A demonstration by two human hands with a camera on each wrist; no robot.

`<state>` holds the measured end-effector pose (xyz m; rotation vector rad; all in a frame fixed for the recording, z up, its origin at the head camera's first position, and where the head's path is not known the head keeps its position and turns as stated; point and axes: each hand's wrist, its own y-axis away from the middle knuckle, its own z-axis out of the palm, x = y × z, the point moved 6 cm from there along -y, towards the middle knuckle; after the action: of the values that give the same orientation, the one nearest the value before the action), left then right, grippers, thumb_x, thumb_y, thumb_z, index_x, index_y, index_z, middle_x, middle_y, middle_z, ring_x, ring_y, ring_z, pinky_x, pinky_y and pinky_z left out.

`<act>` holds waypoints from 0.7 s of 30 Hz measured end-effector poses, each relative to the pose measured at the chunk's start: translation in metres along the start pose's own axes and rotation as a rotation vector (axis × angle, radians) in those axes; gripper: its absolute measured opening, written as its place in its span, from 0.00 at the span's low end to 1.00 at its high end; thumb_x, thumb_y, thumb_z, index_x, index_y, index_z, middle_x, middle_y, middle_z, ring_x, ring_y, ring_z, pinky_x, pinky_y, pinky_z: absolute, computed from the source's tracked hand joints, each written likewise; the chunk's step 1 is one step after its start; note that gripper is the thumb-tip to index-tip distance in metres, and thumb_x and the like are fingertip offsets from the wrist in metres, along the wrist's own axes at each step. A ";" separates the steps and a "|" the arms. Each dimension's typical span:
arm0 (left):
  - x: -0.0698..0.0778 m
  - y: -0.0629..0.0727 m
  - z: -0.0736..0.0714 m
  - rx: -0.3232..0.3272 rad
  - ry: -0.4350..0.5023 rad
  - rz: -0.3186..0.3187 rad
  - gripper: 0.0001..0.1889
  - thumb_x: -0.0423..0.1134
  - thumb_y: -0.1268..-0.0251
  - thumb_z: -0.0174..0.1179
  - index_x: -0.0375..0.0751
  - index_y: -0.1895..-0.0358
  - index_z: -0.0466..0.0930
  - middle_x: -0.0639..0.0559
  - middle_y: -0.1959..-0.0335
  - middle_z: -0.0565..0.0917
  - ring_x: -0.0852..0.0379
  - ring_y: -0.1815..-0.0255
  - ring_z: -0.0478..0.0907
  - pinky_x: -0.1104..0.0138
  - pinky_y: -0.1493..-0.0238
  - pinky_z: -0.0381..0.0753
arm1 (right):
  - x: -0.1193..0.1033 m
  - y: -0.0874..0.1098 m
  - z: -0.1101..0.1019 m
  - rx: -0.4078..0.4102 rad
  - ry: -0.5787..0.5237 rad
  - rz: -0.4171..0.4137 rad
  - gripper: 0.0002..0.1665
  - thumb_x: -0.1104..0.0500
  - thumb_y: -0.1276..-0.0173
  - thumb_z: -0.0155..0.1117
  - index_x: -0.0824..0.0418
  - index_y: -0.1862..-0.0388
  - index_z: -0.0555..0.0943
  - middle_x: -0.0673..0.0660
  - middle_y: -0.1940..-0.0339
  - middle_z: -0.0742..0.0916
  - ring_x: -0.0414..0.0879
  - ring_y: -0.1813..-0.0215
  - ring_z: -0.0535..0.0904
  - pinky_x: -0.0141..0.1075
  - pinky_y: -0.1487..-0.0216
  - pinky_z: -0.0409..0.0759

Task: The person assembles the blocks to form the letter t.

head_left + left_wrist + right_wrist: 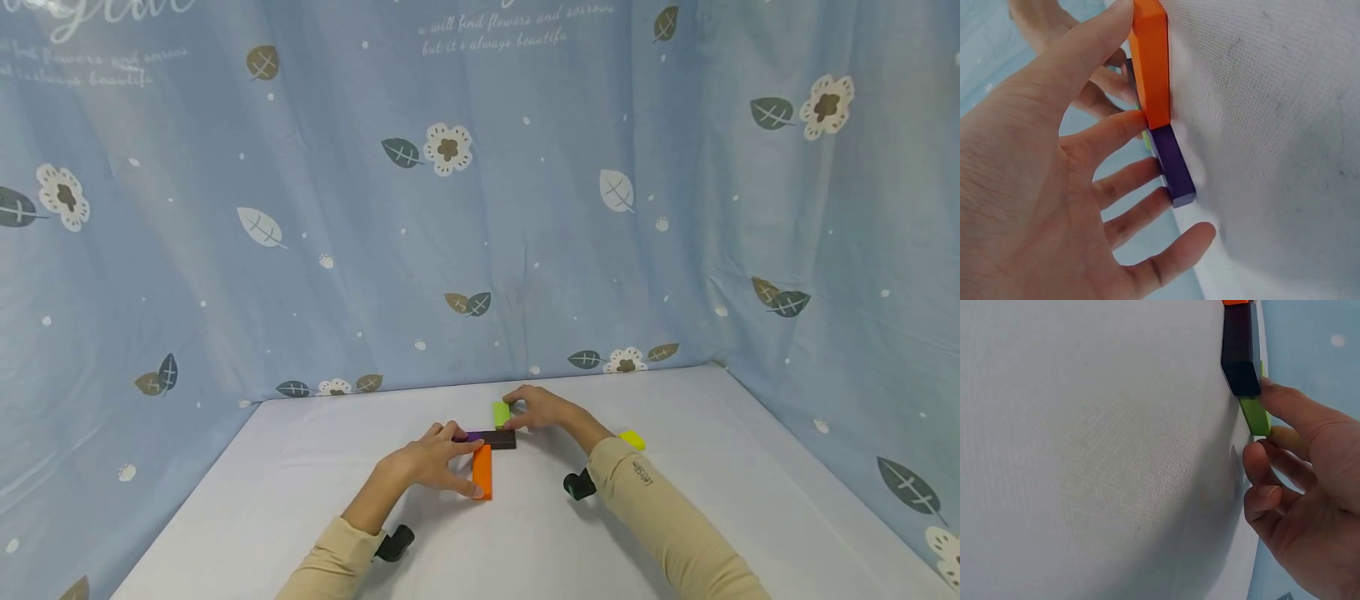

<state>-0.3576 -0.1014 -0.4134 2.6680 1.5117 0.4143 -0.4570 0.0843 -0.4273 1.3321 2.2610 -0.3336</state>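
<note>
An orange block (pixel 482 472) lies lengthwise on the white table. My left hand (pixel 438 458) pinches it, thumb at the near end and index finger at the far end. The other left fingers reach along a purple block (pixel 1173 164), which meets the orange one at its far end. In line with the purple block sits a black block (pixel 499 439). Beyond that, a light green block (pixel 501 414) stands out from the black one. My right hand (pixel 542 408) holds the green block between thumb and index finger, its thumb close to the black block's end.
A yellow piece (pixel 632 439) lies to the right, partly behind the right sleeve. Dark wrist cameras hang under both forearms. Blue patterned curtain (pixel 525 250) closes off the table's back and sides.
</note>
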 end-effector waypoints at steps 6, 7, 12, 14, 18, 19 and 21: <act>0.000 0.000 -0.001 0.000 -0.003 0.002 0.44 0.71 0.52 0.66 0.64 0.29 0.68 0.52 0.35 0.68 0.51 0.40 0.63 0.48 0.42 0.75 | 0.001 0.000 0.000 -0.004 -0.004 0.010 0.36 0.49 0.37 0.71 0.62 0.33 0.74 0.58 0.33 0.79 0.50 0.36 0.74 0.47 0.30 0.70; 0.001 0.001 0.000 -0.001 -0.002 0.002 0.44 0.71 0.52 0.66 0.64 0.29 0.68 0.52 0.35 0.68 0.51 0.40 0.63 0.48 0.42 0.75 | 0.001 0.000 0.000 -0.006 -0.006 0.010 0.36 0.49 0.37 0.71 0.61 0.32 0.74 0.58 0.34 0.79 0.50 0.36 0.74 0.47 0.31 0.70; 0.001 0.001 0.000 -0.004 0.006 0.002 0.43 0.70 0.52 0.66 0.63 0.29 0.68 0.51 0.34 0.68 0.51 0.40 0.63 0.47 0.42 0.75 | 0.001 0.000 0.001 -0.005 -0.020 0.018 0.36 0.49 0.37 0.71 0.61 0.33 0.74 0.58 0.36 0.80 0.48 0.42 0.77 0.44 0.35 0.75; 0.001 0.001 0.000 -0.004 0.009 0.003 0.43 0.70 0.52 0.66 0.63 0.29 0.69 0.51 0.34 0.68 0.51 0.39 0.63 0.47 0.42 0.75 | 0.001 0.001 0.001 -0.002 -0.032 0.022 0.36 0.49 0.38 0.72 0.61 0.33 0.74 0.58 0.37 0.81 0.47 0.46 0.78 0.42 0.40 0.79; 0.001 0.001 0.000 0.001 0.002 0.006 0.43 0.71 0.52 0.66 0.63 0.29 0.69 0.51 0.34 0.68 0.51 0.39 0.63 0.47 0.41 0.75 | 0.001 0.001 0.001 0.014 -0.043 0.025 0.36 0.50 0.38 0.72 0.62 0.34 0.75 0.59 0.39 0.82 0.45 0.51 0.79 0.37 0.49 0.82; 0.002 0.001 0.000 0.002 -0.001 0.007 0.43 0.71 0.52 0.66 0.63 0.29 0.69 0.51 0.34 0.68 0.51 0.39 0.63 0.47 0.41 0.75 | 0.001 0.001 0.001 0.019 -0.042 0.022 0.35 0.50 0.38 0.72 0.62 0.34 0.75 0.59 0.40 0.82 0.45 0.53 0.80 0.36 0.51 0.83; 0.002 0.001 -0.001 0.004 -0.005 0.009 0.43 0.71 0.52 0.66 0.63 0.29 0.69 0.51 0.34 0.68 0.51 0.39 0.63 0.47 0.42 0.75 | 0.000 0.001 0.002 0.024 -0.039 0.024 0.35 0.50 0.38 0.72 0.61 0.34 0.75 0.58 0.42 0.83 0.43 0.57 0.80 0.34 0.53 0.82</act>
<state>-0.3561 -0.1004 -0.4122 2.6777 1.5019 0.4056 -0.4553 0.0843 -0.4286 1.3516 2.2142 -0.3764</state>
